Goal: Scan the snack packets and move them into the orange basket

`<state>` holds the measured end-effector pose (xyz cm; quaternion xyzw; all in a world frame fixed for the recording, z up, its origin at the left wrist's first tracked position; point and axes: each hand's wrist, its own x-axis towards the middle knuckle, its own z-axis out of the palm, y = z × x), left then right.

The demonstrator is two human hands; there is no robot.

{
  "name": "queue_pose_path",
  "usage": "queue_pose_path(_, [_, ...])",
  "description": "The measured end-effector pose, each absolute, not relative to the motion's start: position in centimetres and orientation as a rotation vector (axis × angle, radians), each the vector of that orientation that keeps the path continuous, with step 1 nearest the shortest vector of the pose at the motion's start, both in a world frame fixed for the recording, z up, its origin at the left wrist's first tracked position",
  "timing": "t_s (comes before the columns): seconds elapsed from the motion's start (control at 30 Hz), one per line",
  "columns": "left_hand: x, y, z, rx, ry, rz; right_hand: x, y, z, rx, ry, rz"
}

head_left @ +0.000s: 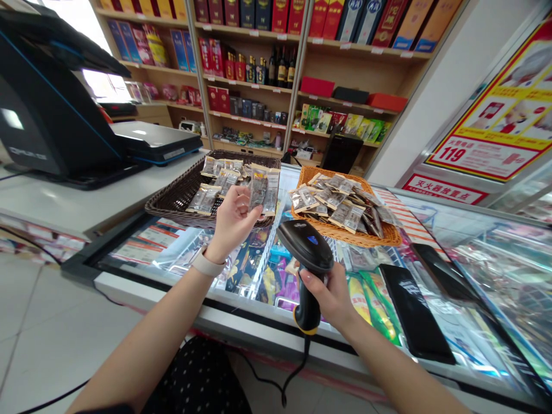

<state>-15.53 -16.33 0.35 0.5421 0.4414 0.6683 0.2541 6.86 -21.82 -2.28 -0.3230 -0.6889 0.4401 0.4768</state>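
Observation:
My left hand point(236, 217) pinches a small clear snack packet point(264, 190), held upright at the right end of a dark brown wicker basket point(166, 198). Several similar packets point(204, 198) lie inside that basket. My right hand point(334, 293) is wrapped round the handle of a black barcode scanner point(307, 247) with yellow trim, its head tilted toward the left. A cable hangs from the handle. Behind the scanner, an orange-tan wicker basket point(390, 236) holds a heap of more packets point(340, 198). Whether the scanner's trigger is pressed, I cannot tell.
Both baskets stand on a glass-topped chest freezer point(194, 287) with bagged goods under the glass. Two black phones point(414, 313) lie at right. A weighing scale point(159, 141) and a black terminal point(56, 98) occupy the left counter. Stocked shelves point(250, 86) line the back.

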Motion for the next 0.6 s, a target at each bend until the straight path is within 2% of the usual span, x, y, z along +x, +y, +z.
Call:
queue_pose_path(0.23, [-15.4,-16.2,1.2,1.382,1.18,1.793,6.8,-21.7,-2.2,-0.807,-1.664,1.081])
queue_pose_path(0.43, [-13.8,-13.1,6.7,1.06,0.906,1.535,6.1,-21.4,-2.0,-0.922,-1.566,1.061])
queue_pose_path(0.6, [-7.9,-7.7,10.5,1.011,0.777,1.255,5.8,-20.4,-2.6,-0.931,-1.479,1.098])
